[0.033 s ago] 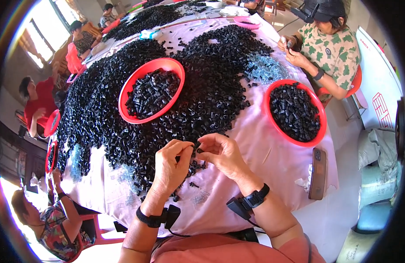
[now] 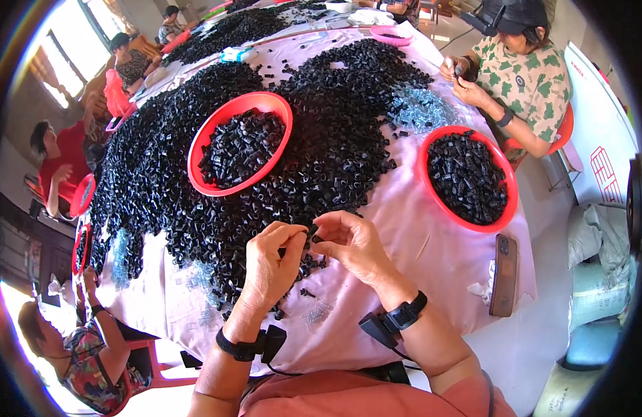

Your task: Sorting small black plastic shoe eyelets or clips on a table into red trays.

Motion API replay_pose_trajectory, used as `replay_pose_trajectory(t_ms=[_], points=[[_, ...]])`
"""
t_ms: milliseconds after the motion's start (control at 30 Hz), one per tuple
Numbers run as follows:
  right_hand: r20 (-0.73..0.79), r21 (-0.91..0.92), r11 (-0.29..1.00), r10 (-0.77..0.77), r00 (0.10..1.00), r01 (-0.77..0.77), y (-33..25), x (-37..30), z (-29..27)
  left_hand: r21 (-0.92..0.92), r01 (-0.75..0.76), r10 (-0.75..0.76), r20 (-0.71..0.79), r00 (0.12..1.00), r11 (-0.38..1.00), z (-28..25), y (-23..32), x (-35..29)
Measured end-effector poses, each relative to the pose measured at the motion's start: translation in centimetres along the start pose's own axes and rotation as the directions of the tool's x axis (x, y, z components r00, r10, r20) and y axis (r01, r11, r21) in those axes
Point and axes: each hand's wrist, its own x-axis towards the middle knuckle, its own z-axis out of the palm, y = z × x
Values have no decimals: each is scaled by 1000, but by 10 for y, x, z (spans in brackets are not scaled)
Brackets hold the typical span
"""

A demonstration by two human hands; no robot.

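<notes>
Over the near edge of a big pile of small black plastic pieces [image 2: 335,160], my two hands meet with fingertips almost touching. My left hand [image 2: 271,263] is closed, thumb and forefinger pinching a small black plastic piece that its fingers mostly hide. Thumb and fingers of my right hand [image 2: 354,249] curve around another small black plastic piece [image 2: 314,237], right beside the left fingertips. Whether the two pieces touch or are joined I cannot tell. A few loose black pieces and some small clear plastic bits [image 2: 315,314] lie on the pink cloth below my hands.
A red basin [image 2: 287,142] full of black pieces sits on the pile; another red basin [image 2: 513,201] stands at right. Near it lie a phone [image 2: 504,274] and a thin stick [image 2: 423,246]. Clear bits [image 2: 422,110] lie farther back. Co-workers sit around the cloth-covered table; sacks [image 2: 599,292] stand at right.
A person in red at the left has shifted a hand slightly. My own hands and the pieces in them look the same.
</notes>
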Motion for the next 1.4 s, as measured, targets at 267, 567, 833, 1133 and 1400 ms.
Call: replay_pose_trajectory(t_ms=[267,567,833,1133,1400], points=[[1,-27,999,-23,1000,23,5,1,0,12,-3,3,30,1000,1000,6,0,-2],[-105,-245,968,-82,991,55,3,-2,5,-55,98,-96,24,995,994,13,-6,-3],[-50,-152,987,-57,997,49,-1,-2,5,-27,67,-67,6,998,997,11,-7,0],[28,72,989,126,992,-128,2,-1,3,50,-99,99,15,995,994,9,-9,1],[8,17,990,142,990,-142,9,-1,3,112,-163,161,33,986,980,11,-9,0]])
